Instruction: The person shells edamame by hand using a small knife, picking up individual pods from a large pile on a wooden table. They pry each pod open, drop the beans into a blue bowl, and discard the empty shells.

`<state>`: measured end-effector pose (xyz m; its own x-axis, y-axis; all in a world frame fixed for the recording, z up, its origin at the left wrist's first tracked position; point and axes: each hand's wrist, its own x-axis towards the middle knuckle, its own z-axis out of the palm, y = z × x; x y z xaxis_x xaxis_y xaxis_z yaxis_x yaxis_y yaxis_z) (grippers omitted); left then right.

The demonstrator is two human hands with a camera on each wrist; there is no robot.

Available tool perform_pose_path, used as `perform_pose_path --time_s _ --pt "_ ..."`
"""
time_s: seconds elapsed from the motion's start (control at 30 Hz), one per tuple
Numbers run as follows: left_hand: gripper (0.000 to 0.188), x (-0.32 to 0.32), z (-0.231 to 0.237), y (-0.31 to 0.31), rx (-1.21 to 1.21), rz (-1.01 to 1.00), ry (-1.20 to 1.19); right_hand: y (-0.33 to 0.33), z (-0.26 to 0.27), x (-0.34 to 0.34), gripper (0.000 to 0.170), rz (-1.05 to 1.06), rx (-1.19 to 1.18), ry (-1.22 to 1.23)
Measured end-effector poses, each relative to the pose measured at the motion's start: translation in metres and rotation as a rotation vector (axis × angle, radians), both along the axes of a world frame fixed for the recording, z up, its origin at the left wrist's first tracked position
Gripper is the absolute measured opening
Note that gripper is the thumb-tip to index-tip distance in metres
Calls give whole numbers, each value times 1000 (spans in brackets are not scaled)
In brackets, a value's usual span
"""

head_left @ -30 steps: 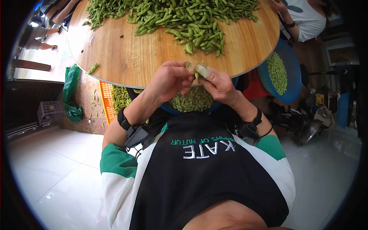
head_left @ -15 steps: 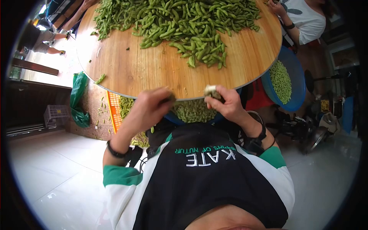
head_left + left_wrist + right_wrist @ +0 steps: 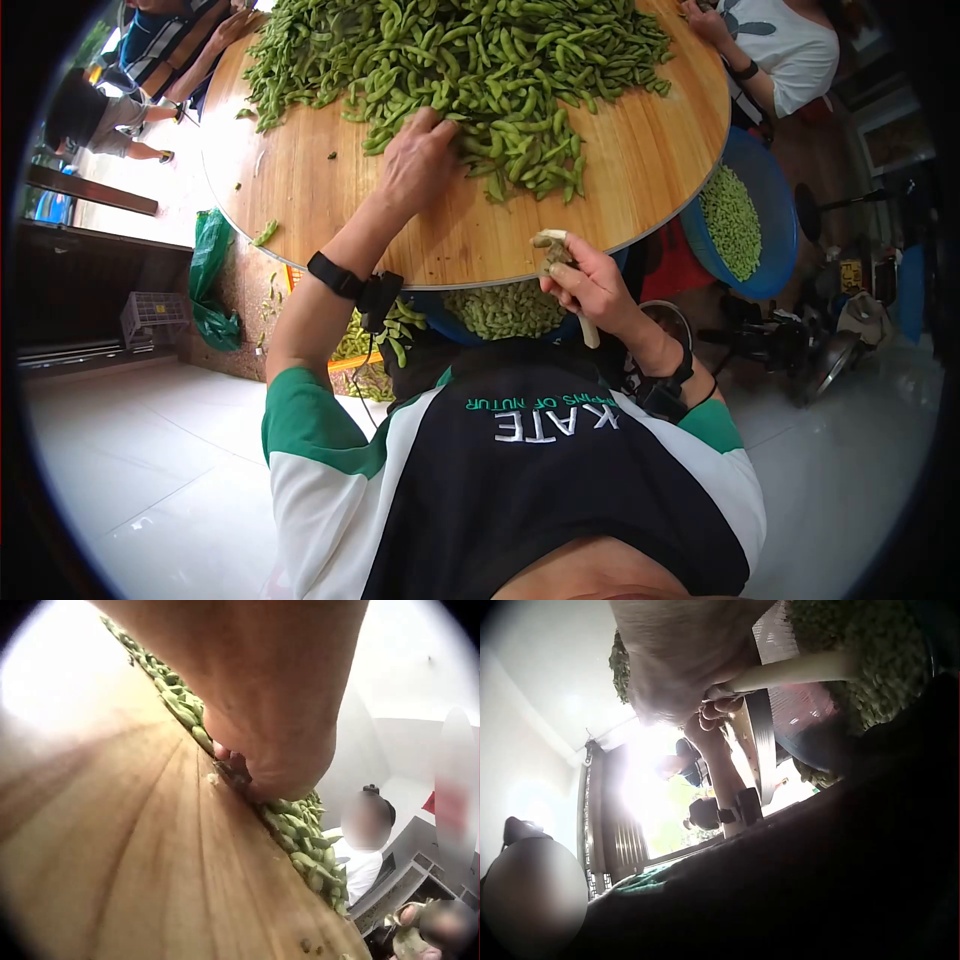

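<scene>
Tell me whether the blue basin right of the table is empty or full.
Partly filled: in the head view, pale green beans lie in the blue basin, with bare wall showing beside them. Depth unclear.

This was a room inside a building, maybe a home or a small shop, but I could not tell which. Big shiny white floor tiles [image 3: 150, 450] filled the lower left of the head view. A plain white ceiling [image 3: 420, 667] showed at the upper right of the left wrist view. In the middle of the right wrist view, daylight came through a bright opening [image 3: 656, 799]. Food work showed too: a round wooden table [image 3: 310, 195] at the top of the head view had lots of green pods [image 3: 490, 60], and a blue tub [image 3: 782, 250] of shelled beans [image 3: 733, 225] was at the right.
</scene>
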<state>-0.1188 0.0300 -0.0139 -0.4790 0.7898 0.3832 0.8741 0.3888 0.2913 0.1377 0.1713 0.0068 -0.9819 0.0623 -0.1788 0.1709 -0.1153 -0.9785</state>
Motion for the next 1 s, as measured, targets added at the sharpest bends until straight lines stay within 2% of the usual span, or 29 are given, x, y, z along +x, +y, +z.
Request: perform_pose_path --time_s 0.07,0.13,0.23,0.27,0.33,0.4,0.47,0.53,0.6,0.77,0.93,1.0 --pt "26 -2 -2 -4 241 -55 22 -1 -4 -2 37 -26 -60 -7" --pt "26 11 8 -12 292 -57 -59 -2 -5 -10 35 -72 -176 85" --pt "15 45 38 -22 383 -54 -559 -5 2 -24 39 -97 -207 161" --pt "15 56 41 -24 378 -60 -560 -8 8 -28 40 -115 -209 202" --pt "12 74 42 -27 505 -88 -1376 -12 16 -33 43 -107 -244 190" --pt "13 90 42 -25 532 -120 -1421 -15 17 -34 43 -25 -388 142" --pt "13 99 39 -27 500 -120 -1552 -17 13 -32 42 -12 -431 133" --pt "13 102 37 -30 486 -96 -1568 -18 10 -29 41 14 -599 101" --pt "12 102 34 -33 451 -95 -1637 -22 10 -27 39 -15 -598 106" --pt "12 108 31 -37 501 -156 -1592 -26 12 -23 39 9 -664 72" --pt "11 112 29 -41 568 -150 -1610 -31 15 -21 37 -1 -616 90" --pt "11 111 23 -41 549 -188 -1476 -33 17 -20 36 -24 -579 80"
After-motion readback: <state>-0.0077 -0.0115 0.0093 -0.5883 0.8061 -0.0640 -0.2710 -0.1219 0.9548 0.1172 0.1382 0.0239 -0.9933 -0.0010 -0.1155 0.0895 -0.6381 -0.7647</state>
